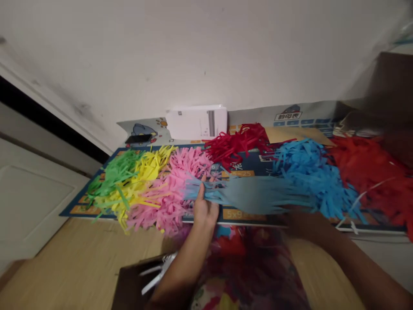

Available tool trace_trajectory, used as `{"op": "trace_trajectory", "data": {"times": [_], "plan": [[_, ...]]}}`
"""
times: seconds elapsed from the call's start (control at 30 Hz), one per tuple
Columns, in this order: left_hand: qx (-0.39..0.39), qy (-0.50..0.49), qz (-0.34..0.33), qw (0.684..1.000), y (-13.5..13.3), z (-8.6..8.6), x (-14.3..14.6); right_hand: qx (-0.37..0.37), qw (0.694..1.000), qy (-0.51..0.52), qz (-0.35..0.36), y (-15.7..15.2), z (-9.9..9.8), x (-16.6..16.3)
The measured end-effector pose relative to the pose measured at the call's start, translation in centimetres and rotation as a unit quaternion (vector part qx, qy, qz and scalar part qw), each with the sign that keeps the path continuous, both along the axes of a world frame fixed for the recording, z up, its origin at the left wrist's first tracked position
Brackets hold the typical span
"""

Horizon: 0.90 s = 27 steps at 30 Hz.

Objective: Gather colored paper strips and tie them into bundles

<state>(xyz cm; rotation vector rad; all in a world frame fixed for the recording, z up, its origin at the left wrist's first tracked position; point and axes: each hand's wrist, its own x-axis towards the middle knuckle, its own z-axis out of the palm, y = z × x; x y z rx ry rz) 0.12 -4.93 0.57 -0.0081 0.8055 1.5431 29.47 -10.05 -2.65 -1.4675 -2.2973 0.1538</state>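
A light blue fringed paper sheet (258, 193) stretches sideways over the table, with a solid middle and cut strips at both ends. My left hand (205, 206) is closed on the strips at its left end, thumb on top. At the right end, my right hand (298, 219) grips the paper from below; its fingers are mostly hidden and blurred. Just left of my left hand lies a pile of pink paper strips (167, 198). Bright blue paper strips (316, 176) are heaped beyond my right hand. Behind the sheet sits a dark red strip bundle (238, 144).
Yellow strips (151, 165) and green strips (119, 170) lie at the left, red strips (371, 172) at the right. A white labelled package (197, 124) leans on the wall near a black phone (139, 138). Below stand an open box (129, 280) and a clear bag (251, 275).
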Motion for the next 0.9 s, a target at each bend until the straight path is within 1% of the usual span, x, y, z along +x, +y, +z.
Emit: {"op": "trace_trajectory", "data": {"times": [0.07,0.13,0.17,0.23,0.3,0.33,0.4,0.43,0.5,0.53,0.57,0.6,0.63,0.67,0.7,0.73,0.77,0.8,0.83,0.87,0.9], "plan": [[-0.025,-0.009,0.006,1.000,-0.3,-0.6,0.5,-0.053,0.999,0.006,-0.002,-2.6,0.0,2.7],[-0.045,-0.017,0.013,0.999,-0.6,-0.8,0.8,-0.069,0.995,0.066,-0.001,-5.2,0.7,3.5],[-0.050,-0.019,0.017,0.998,-0.7,-0.8,0.9,-0.056,0.994,0.093,-0.014,-6.3,1.1,3.0],[-0.056,-0.020,0.015,0.998,-0.8,-0.6,1.3,-0.006,0.994,0.102,-0.036,-7.3,1.4,0.0],[-0.062,-0.024,0.007,0.998,-0.8,-0.4,1.5,0.041,0.998,0.042,-0.007,-6.6,0.9,-4.3],[-0.064,-0.024,-0.001,0.998,-0.8,-0.2,1.4,0.047,0.999,-0.001,0.028,-5.6,0.3,-6.3],[-0.064,-0.015,-0.025,0.997,-0.9,0.2,0.4,0.050,0.995,-0.050,0.068,-3.2,-1.0,-9.2],[-0.063,-0.003,-0.034,0.997,-1.2,0.5,-0.5,0.049,0.994,-0.061,0.082,-2.2,-1.7,-9.9],[-0.061,0.038,-0.040,0.997,-2.2,1.2,-2.8,0.048,0.992,-0.066,0.094,-0.9,-2.7,-10.1],[-0.055,0.071,-0.028,0.996,-3.0,1.6,-4.0,0.048,0.992,-0.064,0.094,-0.7,-3.0,-9.9],[-0.050,0.113,-0.001,0.992,-4.0,1.9,-4.9,0.046,0.993,-0.062,0.092,-0.7,-3.2,-9.6],[-0.030,0.169,0.046,0.984,-5.1,2.1,-5.4,0.044,0.994,-0.056,0.087,-0.8,-3.2,-9.3],[0.009,0.247,0.108,0.963,-6.1,2.3,-5.5,0.041,0.995,-0.050,0.082,-1.0,-3.1,-9.0],[0.063,0.339,0.147,0.927,-7.0,2.3,-5.1,0.037,0.995,-0.045,0.077,-1.1,-2.9,-8.9],[0.117,0.431,0.119,0.887,-7.7,2.1,-4.4,0.034,0.996,-0.041,0.074,-1.1,-2.7,-8.8],[0.176,0.512,0.040,0.839,-8.0,1.8,-3.5,0.032,0.996,-0.039,0.074,-1.0,-2.5,-8.7],[0.249,0.573,-0.102,0.774,-8.0,1.3,-2.5,0.033,0.996,-0.037,0.075,-0.8,-2.2,-8.7],[0.303,0.613,-0.218,0.697,-7.7,0.7,-1.5,0.036,0.996,-0.033,0.078,-0.5,-2.1,-8.6],[0.329,0.641,-0.289,0.630,-7.1,0.0,-0.6,0.040,0.995,-0.029,0.081,-0.2,-1.9,-8.6],[0.343,0.665,-0.330,0.576,-6.5,-0.8,0.0,0.044,0.995,-0.023,0.084,0.0,-1.8,-8.5],[0.345,0.688,-0.342,0.539,-5.8,-1.4,0.5,0.048,0.995,-0.015,0.085,0.3,-1.7,-8.4]]}}
